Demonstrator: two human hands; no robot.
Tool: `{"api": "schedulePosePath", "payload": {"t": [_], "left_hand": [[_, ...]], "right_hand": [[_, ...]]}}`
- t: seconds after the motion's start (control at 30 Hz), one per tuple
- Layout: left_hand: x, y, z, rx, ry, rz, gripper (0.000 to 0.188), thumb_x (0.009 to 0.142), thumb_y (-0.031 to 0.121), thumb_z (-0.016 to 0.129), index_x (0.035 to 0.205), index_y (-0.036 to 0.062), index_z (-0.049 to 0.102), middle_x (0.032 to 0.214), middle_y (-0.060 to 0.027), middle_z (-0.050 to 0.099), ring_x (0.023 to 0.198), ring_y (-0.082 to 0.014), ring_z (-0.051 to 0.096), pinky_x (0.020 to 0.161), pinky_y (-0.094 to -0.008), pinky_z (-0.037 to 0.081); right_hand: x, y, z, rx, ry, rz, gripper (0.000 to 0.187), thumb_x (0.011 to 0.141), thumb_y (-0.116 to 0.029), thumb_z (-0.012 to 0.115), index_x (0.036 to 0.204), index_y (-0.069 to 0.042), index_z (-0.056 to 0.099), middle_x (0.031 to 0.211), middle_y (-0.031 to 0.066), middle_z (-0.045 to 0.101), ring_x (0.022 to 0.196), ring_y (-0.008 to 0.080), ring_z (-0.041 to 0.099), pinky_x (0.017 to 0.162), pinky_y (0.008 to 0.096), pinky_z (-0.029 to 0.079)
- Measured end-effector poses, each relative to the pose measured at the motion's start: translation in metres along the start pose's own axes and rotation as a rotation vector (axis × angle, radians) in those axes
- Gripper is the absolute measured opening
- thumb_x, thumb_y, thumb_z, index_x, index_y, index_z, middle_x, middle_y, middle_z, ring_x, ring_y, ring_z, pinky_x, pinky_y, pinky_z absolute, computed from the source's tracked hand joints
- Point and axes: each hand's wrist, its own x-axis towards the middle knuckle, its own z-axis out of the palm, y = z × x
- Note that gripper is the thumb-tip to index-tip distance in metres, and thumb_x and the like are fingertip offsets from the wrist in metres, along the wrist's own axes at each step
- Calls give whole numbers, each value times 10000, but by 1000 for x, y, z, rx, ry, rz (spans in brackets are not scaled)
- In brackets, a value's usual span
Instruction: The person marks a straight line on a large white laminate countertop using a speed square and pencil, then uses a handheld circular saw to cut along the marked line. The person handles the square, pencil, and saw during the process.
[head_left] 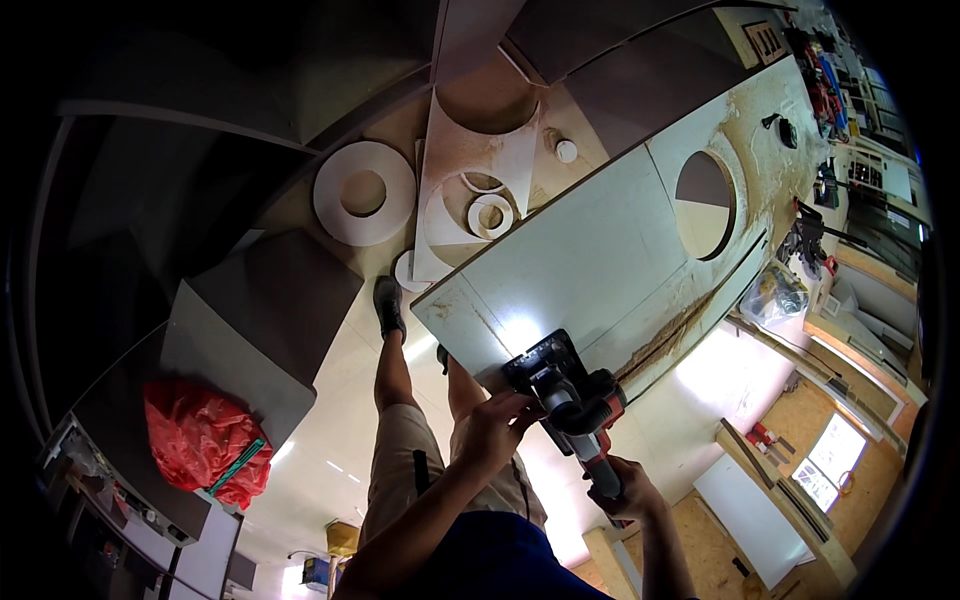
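A red and black hand-held power saw [572, 398] with a flat black base plate rests at the near edge of a large pale board [590, 250]. Its lamp throws a bright spot on the board beside the plate. My right hand [632, 490] is wrapped round the saw's rear handle. At the left side of the base plate, my left hand [490, 430] has its fingers bent and pressed together against the saw; its fingertips are partly hidden. Thin lines cross the board, and a large round hole is cut through its far right part. The blade is out of sight.
White rings and cut-out panels, among them a thick ring [364, 194], lie on the floor beyond my feet. A red plastic bag [205, 440] sits at the left. Tools and a clear bag [775, 297] lie along the right. Dark panels [270, 290] stand at left.
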Motion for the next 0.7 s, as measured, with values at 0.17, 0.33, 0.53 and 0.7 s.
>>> {"api": "schedulePosePath", "payload": {"t": [0.17, 0.33, 0.53, 0.7], "left_hand": [[1, 2, 0, -33, 5, 0, 148, 920, 162, 763, 1040, 78, 745, 946, -71, 757, 829, -235, 747, 676, -354, 576], [5, 7, -6, -35, 25, 18, 133, 891, 113, 786, 1005, 56, 747, 942, -87, 753, 821, -233, 737, 687, -343, 567], [11, 8, -10, -87, 29, 30, 115, 860, 63, 802, 955, 37, 744, 890, -98, 735, 789, -237, 719, 688, -336, 552], [11, 6, -10, -63, 79, 46, 141, 817, 53, 834, 929, 57, 748, 866, -81, 734, 785, -217, 717, 701, -329, 536]], "right_hand": [[-1, 3, -10, 56, -66, 10, 390, 755, -45, 760, 1132, -41, 663, 903, 109, 744, 763, 296, 737, 720, 365, 590], [6, -1, -12, -2, -96, 116, 424, 755, -107, 774, 1156, -36, 655, 775, 113, 710, 664, 290, 714, 645, 364, 565], [4, 3, 3, -32, 3, 135, 411, 760, -117, 757, 1146, -21, 656, 693, 127, 663, 611, 301, 685, 599, 366, 530], [5, -1, 0, -18, -12, 93, 391, 767, -130, 761, 1131, -21, 671, 705, 139, 666, 632, 305, 692, 612, 370, 530]]}}
